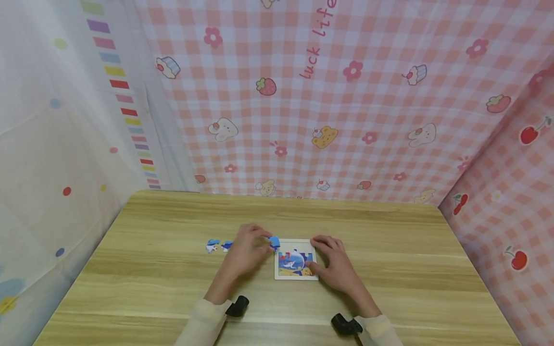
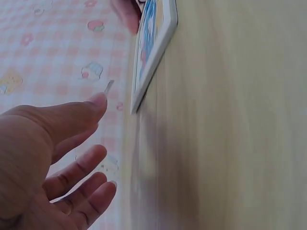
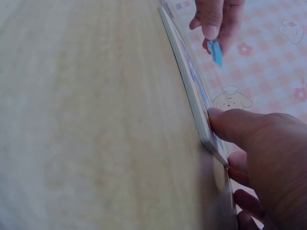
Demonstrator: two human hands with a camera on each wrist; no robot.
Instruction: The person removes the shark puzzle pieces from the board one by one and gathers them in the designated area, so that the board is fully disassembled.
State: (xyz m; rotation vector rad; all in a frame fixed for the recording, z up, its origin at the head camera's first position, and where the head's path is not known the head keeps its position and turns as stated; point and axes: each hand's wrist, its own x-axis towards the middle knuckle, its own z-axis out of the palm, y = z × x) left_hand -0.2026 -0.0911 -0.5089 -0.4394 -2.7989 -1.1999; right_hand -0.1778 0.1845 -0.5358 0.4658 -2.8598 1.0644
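Note:
A blue jigsaw piece [image 1: 274, 242] is pinched between thumb and fingertips of my left hand [image 1: 249, 247], above the upper left corner of a white-rimmed puzzle tray [image 1: 296, 278]. In the left wrist view that piece [image 2: 109, 86] shows only as a thin edge. Several joined pieces [image 1: 292, 262] with a sea picture lie in the lower part of the tray. My right hand [image 1: 336, 266] holds the tray's right side, its thumb [image 3: 232, 123] on the picture and its other fingers along the edge. The tray lies flat on the table.
Left of my left hand, loose jigsaw pieces [image 1: 212, 245] lie on the wooden table [image 1: 173, 283], one partly hidden by the hand. A pink checked cloth [image 1: 294, 120] hangs behind the table's back edge. Black devices [image 1: 237, 306] sit at both wrists.

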